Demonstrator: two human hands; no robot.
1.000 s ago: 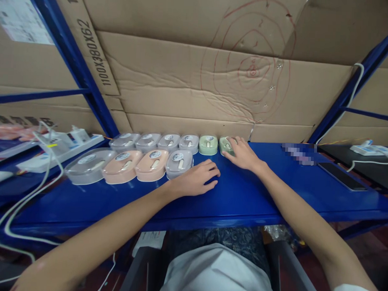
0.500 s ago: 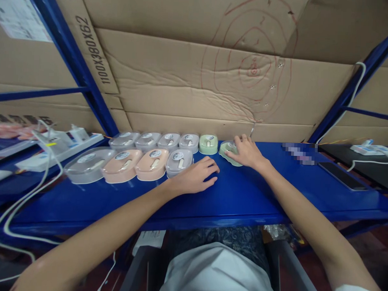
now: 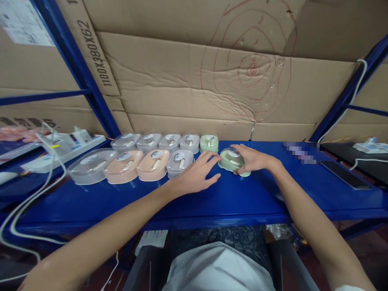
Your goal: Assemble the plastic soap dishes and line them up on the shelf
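My right hand (image 3: 252, 159) is wrapped round the right side of a green plastic container (image 3: 228, 160) with a clear lid and a round label. My left hand (image 3: 201, 173) has its fingers apart, the fingertips close to the container's left edge; whether they touch it I cannot tell. Left of it stand two rows of similar lidded containers: a grey one (image 3: 180, 163) beside my left hand, peach ones (image 3: 153, 164), a larger grey one (image 3: 90, 167), and several grey ones (image 3: 169, 143) behind with a second green container (image 3: 209, 142) at the row's end.
The containers stand on a blue metal table (image 3: 243, 198) against a cardboard wall (image 3: 171, 77). A dark phone (image 3: 344, 174) lies at the right. White cables (image 3: 30, 182) and a power strip (image 3: 60, 153) are at the left.
My right hand has drawn the green container toward me and now grips its side. My left hand has moved slightly right and up, nearer to it.
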